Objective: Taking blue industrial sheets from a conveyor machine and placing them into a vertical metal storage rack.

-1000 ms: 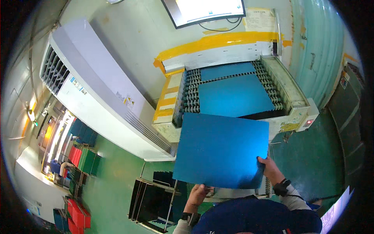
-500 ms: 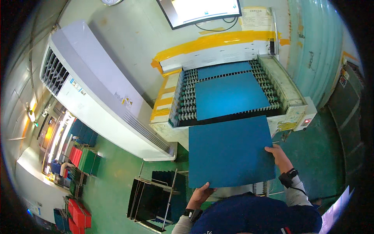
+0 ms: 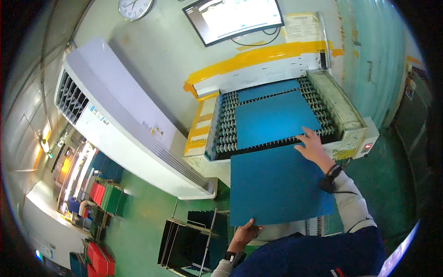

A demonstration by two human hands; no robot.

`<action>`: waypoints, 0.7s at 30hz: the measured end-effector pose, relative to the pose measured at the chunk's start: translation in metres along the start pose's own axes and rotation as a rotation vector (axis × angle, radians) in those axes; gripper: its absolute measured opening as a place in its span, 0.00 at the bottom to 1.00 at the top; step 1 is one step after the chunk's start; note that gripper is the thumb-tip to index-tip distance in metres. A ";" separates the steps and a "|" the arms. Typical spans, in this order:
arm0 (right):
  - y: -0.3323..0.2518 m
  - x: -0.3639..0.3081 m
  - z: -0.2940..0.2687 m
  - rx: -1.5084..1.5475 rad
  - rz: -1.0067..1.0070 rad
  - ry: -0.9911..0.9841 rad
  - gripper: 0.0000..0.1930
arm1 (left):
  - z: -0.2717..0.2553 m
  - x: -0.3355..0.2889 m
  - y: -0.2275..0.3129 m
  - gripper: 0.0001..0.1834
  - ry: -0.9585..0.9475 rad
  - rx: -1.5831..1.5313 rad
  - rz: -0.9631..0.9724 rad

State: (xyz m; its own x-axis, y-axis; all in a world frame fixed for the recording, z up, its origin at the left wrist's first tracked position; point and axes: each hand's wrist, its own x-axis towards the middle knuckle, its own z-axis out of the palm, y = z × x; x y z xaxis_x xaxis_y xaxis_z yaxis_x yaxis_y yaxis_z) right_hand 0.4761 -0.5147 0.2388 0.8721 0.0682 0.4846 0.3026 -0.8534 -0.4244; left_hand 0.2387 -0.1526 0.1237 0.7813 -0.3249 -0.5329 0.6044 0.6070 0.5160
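Observation:
A flat blue panel (image 3: 279,189) hangs tilted in front of me, its lower left corner gripped by my left hand (image 3: 244,234), thumb on top. My right hand (image 3: 313,147) is off the panel's side and over its far right edge, fingers apart with nothing in them. Its fingertips are close to the near edge of a second blue panel (image 3: 274,117) lying on the roller conveyor (image 3: 226,138); whether they touch it I cannot tell. Beyond it, a third blue panel (image 3: 267,91) lies partly under the machine's white cover.
A tall white air conditioner (image 3: 138,124) stands left of the conveyor. At lower left is a metal rack (image 3: 184,240) with dark panels. A monitor (image 3: 235,18) and a clock (image 3: 134,7) hang on the wall. Red bins (image 3: 100,258) stand far left.
My right hand has let go of the held panel's right side and moved up towards the conveyor, fingers spreading. My left hand still grips the corner. The view has shifted slightly.

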 end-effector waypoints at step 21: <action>-0.018 0.060 0.059 -0.202 0.096 -0.353 0.30 | 0.009 0.014 0.010 0.23 0.106 -0.056 0.126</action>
State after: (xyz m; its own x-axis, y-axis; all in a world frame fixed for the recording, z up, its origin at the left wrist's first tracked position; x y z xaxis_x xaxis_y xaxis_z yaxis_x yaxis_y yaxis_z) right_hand 0.5457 -0.4646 0.2309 0.9816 0.1260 0.1433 0.1623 -0.9462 -0.2798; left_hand 0.2574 -0.1577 0.1276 0.8278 -0.1674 -0.5355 0.4909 0.6784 0.5466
